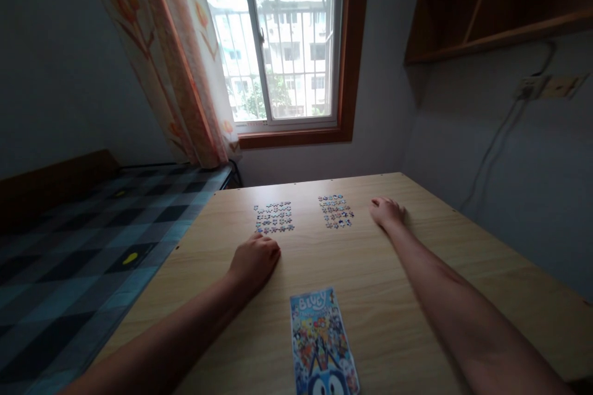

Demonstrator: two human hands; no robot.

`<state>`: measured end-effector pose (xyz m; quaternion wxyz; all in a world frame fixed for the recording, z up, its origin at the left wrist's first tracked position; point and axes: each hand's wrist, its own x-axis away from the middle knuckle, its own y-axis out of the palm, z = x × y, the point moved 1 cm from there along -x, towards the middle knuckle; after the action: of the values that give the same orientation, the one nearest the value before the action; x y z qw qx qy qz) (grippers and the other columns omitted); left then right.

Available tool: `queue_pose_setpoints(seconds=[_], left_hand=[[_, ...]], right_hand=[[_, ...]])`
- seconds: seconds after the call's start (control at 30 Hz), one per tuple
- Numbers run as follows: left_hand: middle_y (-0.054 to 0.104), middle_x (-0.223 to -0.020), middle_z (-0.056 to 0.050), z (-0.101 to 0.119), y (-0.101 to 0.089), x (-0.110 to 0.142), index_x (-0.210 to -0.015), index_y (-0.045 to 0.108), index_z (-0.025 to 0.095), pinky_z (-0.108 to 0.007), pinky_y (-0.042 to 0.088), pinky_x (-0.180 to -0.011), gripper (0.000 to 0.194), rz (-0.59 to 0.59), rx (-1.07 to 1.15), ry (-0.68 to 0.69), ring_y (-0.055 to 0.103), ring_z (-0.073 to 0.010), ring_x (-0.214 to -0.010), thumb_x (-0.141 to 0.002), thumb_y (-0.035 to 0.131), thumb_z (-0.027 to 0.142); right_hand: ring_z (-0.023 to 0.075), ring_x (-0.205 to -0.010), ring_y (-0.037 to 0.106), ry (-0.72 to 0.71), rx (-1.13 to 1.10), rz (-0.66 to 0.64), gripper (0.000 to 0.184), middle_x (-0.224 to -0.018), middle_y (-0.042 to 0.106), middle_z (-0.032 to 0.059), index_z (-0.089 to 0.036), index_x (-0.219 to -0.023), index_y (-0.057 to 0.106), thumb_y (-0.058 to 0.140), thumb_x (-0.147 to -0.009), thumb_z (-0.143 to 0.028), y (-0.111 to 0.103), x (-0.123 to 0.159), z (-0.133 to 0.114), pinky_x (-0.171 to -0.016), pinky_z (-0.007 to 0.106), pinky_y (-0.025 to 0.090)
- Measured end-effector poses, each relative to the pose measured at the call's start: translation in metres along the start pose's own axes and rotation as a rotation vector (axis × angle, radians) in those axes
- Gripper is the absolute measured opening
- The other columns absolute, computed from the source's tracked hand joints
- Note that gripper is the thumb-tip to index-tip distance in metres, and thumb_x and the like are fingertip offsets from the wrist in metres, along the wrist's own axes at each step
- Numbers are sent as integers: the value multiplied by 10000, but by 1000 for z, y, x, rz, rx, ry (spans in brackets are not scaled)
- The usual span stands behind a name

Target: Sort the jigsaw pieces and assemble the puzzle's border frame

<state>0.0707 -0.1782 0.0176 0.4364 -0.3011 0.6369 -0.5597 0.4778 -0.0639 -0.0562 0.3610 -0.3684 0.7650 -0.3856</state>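
If the left hand (254, 259) slides, it could bump puzzle pieces (267, 231); I can't tell what its or the right hand's (387, 210) curled fingers hold.

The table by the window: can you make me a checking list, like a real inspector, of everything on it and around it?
Surface: wooden table, pale, with small dark dots along its edges.
Job's things: left puzzle group and right puzzle group, small pieces in rows; Bluey picture nearest you.
Clutter: nothing seen.
Hands: left hand rests just below the left group; right hand rests right of the other group. Whether anything is under the fingers, I can't tell.
Cables: one cable hangs from the wall socket, off to the right.
Surroundings: window, curtain, checked bed, shelf.
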Motion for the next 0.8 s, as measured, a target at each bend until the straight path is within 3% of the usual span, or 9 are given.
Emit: queue_pose_setpoints(seconds=[0.13, 0.33, 0.43, 0.57, 0.7, 0.8], left_hand=[[777, -915, -21, 17, 13, -23, -855, 777, 244, -318, 506, -857, 219, 41, 192, 131, 666, -198, -921, -911, 574, 182], [766, -1025, -42, 14, 35, -42, -989, 769, 233, -352, 513, -909, 196, 217, 274, 116, 665, -217, -991, -891, 617, 157], [753, -1028, -47, 6, 34, -37, -958, 768, 233, -361, 505, -918, 179, 307, 276, 100, 657, -216, -979, -922, 598, 188], [739, -920, -31, 3, 33, -32, -866, 780, 242, -299, 509, -765, 186, 209, 294, 36, 662, -177, -812, -924, 603, 232], [731, -880, -27, 9, 35, -33, -882, 797, 252, -276, 487, -722, 204, 97, 296, 45, 654, -159, -759, -918, 597, 256], [730, -866, -30, 12, 34, -32, -908, 803, 262, -275, 487, -740, 216, 61, 314, 55, 654, -161, -774, -921, 588, 274]], right_hand=[[268, -1131, 608, -5, -28, 57, 317, -1241, 692, 84, -283, -1066, 777, 544, -858, -333, 0, -1, 4, -1033, 430, 410], [259, -1214, 580, -52, -81, 170, 356, -1305, 657, 124, -216, -1084, 776, 515, -846, -255, -3, -6, 12, -1042, 362, 438], [271, -1275, 535, -119, -110, 250, 356, -1351, 623, 146, -194, -1059, 775, 497, -839, -227, -9, -2, 9, -1090, 405, 403], [323, -1288, 494, -406, -154, 390, 285, -1317, 647, 118, -221, -966, 789, 528, -854, -237, -28, 20, -21, -1112, 539, 328], [239, -959, 606, -752, -229, 193, 244, -944, 748, 78, -226, -954, 792, 566, -874, -175, -45, 62, -71, -956, 410, 422], [231, -938, 597, -922, -260, 9, 222, -905, 748, 52, -250, -948, 792, 598, -876, -172, -47, 99, -104, -921, 398, 426]])
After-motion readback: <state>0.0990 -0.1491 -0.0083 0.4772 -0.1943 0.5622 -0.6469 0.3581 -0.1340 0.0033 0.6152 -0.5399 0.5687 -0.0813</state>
